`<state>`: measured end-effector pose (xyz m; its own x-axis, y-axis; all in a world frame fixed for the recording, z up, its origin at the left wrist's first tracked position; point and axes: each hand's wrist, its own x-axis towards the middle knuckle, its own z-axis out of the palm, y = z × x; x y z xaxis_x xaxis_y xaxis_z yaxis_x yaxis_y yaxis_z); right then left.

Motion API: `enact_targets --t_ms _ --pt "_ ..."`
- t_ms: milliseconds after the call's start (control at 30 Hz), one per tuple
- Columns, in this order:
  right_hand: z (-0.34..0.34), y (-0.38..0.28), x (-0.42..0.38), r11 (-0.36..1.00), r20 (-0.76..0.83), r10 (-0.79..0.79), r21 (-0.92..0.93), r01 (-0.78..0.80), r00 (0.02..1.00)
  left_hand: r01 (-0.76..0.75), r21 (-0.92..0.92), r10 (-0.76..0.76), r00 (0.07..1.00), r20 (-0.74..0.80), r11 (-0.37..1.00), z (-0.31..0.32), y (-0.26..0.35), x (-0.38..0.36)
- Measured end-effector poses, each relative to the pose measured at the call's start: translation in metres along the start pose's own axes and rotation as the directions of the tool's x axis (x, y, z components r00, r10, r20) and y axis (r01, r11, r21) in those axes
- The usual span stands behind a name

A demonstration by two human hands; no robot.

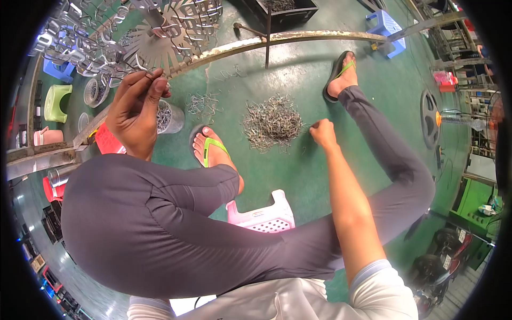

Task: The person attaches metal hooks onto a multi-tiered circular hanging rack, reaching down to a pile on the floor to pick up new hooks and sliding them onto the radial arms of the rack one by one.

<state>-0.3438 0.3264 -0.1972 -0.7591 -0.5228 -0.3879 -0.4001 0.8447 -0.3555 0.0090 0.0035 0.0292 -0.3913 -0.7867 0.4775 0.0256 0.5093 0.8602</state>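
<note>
My left hand [133,109] is raised at the rack, its thumb and fingers pinched together right beside the bent wire pieces [140,63] that hang there. What the pinch holds is too small to make out. The rack carries a slotted metal disc [152,49] with wire pieces around its rim. Low over the green floor, my right hand [324,133] is closed just right of a heap of small bent metal hooks [273,122]. Its fingertips are partly hidden, so I cannot see what is in them. A looser bunch of hooks [204,105] lies left of the heap.
A rusty metal bar [298,36] crosses ahead, with a black bin [288,15] beyond it. A white tub of hooks [172,118] stands near my left foot. The pink stool [264,216] is beneath me; a blue stool [388,32] stands far right.
</note>
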Motion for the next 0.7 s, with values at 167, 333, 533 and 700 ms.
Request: enact_targets --t_ms 167,333,533,700 --pt "-0.008 -0.018 -0.01 1.0 0.046 0.012 -0.027 -0.011 0.999 0.008 0.061 -0.009 1.0 0.03 0.998 -0.004 0.004 0.007" --pt "-0.002 -0.014 -0.016 0.993 0.066 -0.053 -0.099 0.059 0.996 0.138 0.049 -0.138 0.99 0.005 0.989 -0.006 0.006 0.005" --pt "0.014 -0.007 -0.014 0.98 -0.068 -0.008 -0.2 -0.006 0.998 0.092 -0.076 -0.086 0.993 0.083 0.993 -0.007 0.001 0.008" --pt "-0.028 -0.1 -0.019 0.936 -0.426 -0.269 0.096 0.339 0.864 0.175 -0.164 -0.158 0.981 0.111 0.971 -0.006 0.006 0.012"
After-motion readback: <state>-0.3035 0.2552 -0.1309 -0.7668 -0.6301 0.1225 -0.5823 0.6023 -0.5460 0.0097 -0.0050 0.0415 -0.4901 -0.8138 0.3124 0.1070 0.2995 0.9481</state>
